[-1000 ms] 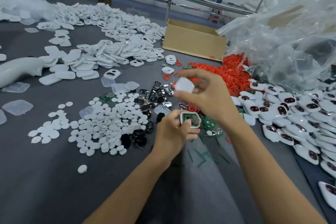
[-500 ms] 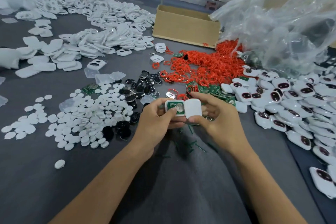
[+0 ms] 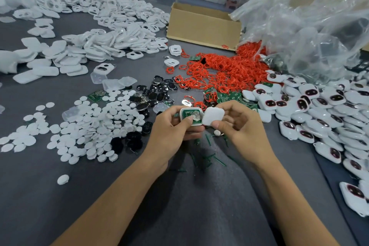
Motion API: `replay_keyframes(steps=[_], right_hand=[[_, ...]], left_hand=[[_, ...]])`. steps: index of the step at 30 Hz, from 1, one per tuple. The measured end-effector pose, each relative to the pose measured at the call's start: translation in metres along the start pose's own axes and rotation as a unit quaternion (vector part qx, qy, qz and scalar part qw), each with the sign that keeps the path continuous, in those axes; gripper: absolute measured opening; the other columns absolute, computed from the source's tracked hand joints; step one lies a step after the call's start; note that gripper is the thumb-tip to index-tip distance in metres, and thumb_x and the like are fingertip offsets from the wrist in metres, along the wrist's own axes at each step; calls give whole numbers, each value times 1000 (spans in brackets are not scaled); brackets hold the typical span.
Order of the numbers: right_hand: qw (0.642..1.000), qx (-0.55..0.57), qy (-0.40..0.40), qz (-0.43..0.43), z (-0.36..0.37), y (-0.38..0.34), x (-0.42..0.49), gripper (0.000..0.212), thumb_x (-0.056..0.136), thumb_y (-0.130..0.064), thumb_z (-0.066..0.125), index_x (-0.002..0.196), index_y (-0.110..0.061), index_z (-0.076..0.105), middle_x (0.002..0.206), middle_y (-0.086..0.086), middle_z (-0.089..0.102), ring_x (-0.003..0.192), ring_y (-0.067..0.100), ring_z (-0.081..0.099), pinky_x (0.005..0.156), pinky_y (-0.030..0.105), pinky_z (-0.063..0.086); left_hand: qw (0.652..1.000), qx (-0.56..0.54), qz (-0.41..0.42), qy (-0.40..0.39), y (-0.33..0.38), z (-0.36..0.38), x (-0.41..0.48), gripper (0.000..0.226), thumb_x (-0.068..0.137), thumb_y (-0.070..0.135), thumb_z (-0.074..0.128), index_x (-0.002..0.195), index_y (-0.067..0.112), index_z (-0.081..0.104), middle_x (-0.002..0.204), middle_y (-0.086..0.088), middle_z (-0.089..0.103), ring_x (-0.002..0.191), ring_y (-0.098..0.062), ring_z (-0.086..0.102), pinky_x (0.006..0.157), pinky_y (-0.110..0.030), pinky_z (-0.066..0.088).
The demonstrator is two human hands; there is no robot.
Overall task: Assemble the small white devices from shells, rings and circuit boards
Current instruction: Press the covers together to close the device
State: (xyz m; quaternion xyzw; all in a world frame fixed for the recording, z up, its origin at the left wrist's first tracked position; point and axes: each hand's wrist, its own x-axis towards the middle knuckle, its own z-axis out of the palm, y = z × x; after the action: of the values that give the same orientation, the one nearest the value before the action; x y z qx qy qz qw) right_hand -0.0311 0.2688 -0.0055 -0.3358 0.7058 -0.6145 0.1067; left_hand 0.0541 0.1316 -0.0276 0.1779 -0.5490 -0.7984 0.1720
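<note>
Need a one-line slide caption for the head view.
Left hand holds a board-loaded shell; right hand pinches a white cover beside it.

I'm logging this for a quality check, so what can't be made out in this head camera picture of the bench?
All head view.
Underside of the open shell: covered by the left hand gripping it.
Far face of the white cover: turned away, pinched by the right hand.
Cardboard box interior: behind its front wall.
Plastic bag contents: blurred by crumpled film.
Circuit board print: too small.
</note>
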Motion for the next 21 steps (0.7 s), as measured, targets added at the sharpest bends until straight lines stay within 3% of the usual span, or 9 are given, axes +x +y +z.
replay_keyframes(steps=[2,4,6,10,14,18,21], right_hand=[[1000,23,2,2,-1,0,0,34,79,20,61,101,-6,58,73,-3,59,63,5,56,62,13,45],[998,56,16,9,-2,0,0,38,81,17,60,106,-11,60,70,6,52,65,16,54,64,18,45],[992,115,35,31,-3,-1,0,35,84,14,57,107,-12,61,72,10,59,66,20,59,65,24,52],[979,182,52,70,-2,-2,0,21,87,4,55,103,-6,64,74,7,67,65,17,65,57,22,54],[952,271,89,114,1,-4,2,24,75,-7,62,98,0,59,81,16,71,72,27,71,62,27,58],[963,227,89,116,6,-3,1,28,72,-15,66,95,0,59,73,2,68,64,8,60,60,18,49],[963,233,83,108,10,-4,0,21,72,-14,67,88,-4,58,67,0,66,59,9,54,54,16,44]], left_hand=[[1000,0,-1,0,0,0,0,18,97,-5,51,105,5,63,87,-14,74,72,-23,74,62,-24,58],[1000,2,-4,0,-1,0,1,18,97,-4,50,108,4,62,89,-15,74,74,-24,74,62,-25,59],[1000,2,-7,0,-1,-1,1,19,97,-4,50,110,2,61,91,-16,74,75,-24,74,63,-25,59],[1000,9,-12,-3,0,-1,0,20,97,-4,51,114,0,61,93,-17,73,76,-24,74,63,-25,59],[1000,9,-17,-8,2,0,-1,20,97,-4,51,114,0,61,95,-17,73,75,-23,74,63,-25,59],[1000,7,-21,-14,4,0,-2,20,97,-4,50,113,1,61,94,-17,72,73,-21,74,63,-25,60],[1000,10,-20,-18,5,1,-4,21,97,-4,50,115,-1,60,98,-20,71,72,-20,74,66,-27,61]])
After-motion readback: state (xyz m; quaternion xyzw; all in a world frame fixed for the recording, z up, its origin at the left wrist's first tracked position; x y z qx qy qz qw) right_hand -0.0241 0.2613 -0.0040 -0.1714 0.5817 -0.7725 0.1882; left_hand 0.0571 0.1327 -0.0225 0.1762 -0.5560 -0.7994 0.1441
